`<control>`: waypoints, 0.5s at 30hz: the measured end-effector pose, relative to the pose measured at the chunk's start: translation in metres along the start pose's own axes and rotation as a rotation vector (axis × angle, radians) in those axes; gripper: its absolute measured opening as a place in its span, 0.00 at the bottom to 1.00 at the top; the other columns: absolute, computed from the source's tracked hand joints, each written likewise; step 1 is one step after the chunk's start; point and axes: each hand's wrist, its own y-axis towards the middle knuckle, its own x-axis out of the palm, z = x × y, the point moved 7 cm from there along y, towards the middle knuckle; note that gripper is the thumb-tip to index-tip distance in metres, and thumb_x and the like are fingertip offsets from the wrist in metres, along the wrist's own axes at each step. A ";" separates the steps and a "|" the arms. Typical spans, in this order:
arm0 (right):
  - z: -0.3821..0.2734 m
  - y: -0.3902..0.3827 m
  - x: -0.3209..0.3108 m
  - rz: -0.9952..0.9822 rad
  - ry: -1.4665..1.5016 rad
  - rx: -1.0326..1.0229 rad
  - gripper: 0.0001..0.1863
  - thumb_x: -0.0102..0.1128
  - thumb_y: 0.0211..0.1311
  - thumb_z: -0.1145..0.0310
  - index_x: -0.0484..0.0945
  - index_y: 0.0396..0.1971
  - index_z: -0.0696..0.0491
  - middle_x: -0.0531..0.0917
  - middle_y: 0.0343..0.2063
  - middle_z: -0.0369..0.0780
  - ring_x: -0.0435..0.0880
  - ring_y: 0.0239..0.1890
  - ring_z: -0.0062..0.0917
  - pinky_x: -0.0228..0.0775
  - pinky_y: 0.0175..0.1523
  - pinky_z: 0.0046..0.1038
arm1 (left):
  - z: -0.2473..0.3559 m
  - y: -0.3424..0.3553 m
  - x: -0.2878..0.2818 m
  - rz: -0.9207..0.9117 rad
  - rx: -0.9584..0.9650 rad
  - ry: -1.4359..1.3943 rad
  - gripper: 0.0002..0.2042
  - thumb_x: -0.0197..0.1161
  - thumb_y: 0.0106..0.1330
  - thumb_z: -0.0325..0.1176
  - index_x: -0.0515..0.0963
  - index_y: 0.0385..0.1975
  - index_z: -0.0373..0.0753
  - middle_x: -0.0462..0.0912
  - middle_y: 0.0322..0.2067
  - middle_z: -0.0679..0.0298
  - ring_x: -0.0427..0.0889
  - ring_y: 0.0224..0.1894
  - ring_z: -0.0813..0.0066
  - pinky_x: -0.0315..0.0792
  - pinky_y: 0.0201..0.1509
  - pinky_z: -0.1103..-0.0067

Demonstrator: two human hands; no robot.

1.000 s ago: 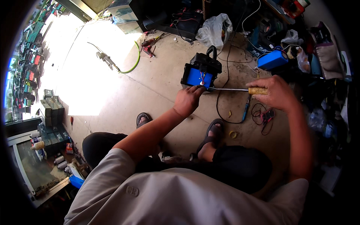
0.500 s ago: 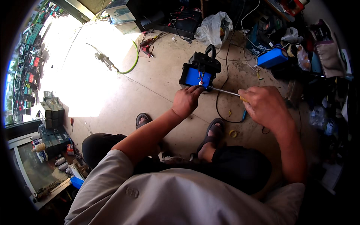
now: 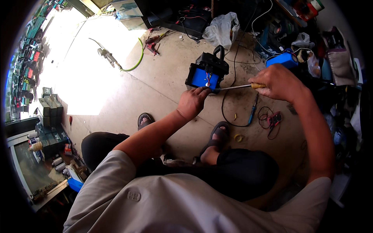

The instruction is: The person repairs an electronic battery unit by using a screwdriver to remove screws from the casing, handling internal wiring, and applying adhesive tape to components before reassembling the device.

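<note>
A black case point(image 3: 220, 66) with a carry handle stands open on the floor in front of me, a blue battery pack point(image 3: 199, 77) inside it. Thin red and other coloured wires and a small white blob point(image 3: 208, 84) lie on the pack. My left hand point(image 3: 193, 101) has its fingers closed at the near edge of the case; the fingertips' undersides are hidden. In my right hand point(image 3: 280, 84) is a screwdriver point(image 3: 258, 85) with a yellowish handle. Its metal shaft runs left, nearly level, and its tip meets the case's near right corner beside my left fingertips.
A soldering iron point(image 3: 252, 110) with a blue grip and a red multimeter point(image 3: 275, 119) lie right of my feet. Beyond are a yellow tape ring point(image 3: 238, 138), a plastic bag point(image 3: 223, 30), a red-handled tool point(image 3: 152, 46) and a green hose point(image 3: 138, 62). Clutter lines the right side.
My right hand has moved up and right, and the screwdriver lies more level with its handle exposed. The multimeter, formerly behind my right arm, now shows. My left hand stays at the case.
</note>
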 end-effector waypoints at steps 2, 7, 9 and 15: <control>0.006 -0.004 0.000 0.011 0.009 0.009 0.20 0.78 0.48 0.72 0.90 0.45 0.51 0.89 0.33 0.42 0.88 0.36 0.40 0.80 0.45 0.37 | 0.001 0.001 -0.001 -0.004 0.002 -0.006 0.15 0.59 0.63 0.22 0.85 0.46 0.46 0.90 0.44 0.65 0.89 0.33 0.60 0.82 0.36 0.67; -0.004 -0.015 0.001 0.035 0.031 0.094 0.17 0.75 0.55 0.68 0.90 0.46 0.51 0.88 0.33 0.43 0.87 0.37 0.41 0.80 0.46 0.38 | -0.003 0.004 0.002 -0.037 -0.008 -0.004 0.15 0.59 0.63 0.22 0.85 0.46 0.46 0.90 0.44 0.65 0.89 0.35 0.60 0.82 0.37 0.67; -0.019 -0.025 -0.009 0.089 -0.004 0.115 0.17 0.74 0.56 0.67 0.89 0.47 0.53 0.88 0.33 0.43 0.87 0.36 0.41 0.80 0.45 0.38 | -0.002 0.003 0.003 -0.042 -0.026 -0.009 0.15 0.59 0.63 0.22 0.85 0.46 0.46 0.90 0.44 0.65 0.89 0.35 0.60 0.82 0.37 0.67; -0.036 -0.046 0.003 0.137 0.104 0.276 0.18 0.72 0.60 0.65 0.87 0.49 0.56 0.87 0.33 0.45 0.87 0.36 0.43 0.79 0.44 0.40 | -0.002 0.002 0.000 -0.056 -0.031 0.005 0.16 0.58 0.63 0.23 0.85 0.47 0.46 0.90 0.45 0.65 0.89 0.35 0.60 0.82 0.37 0.67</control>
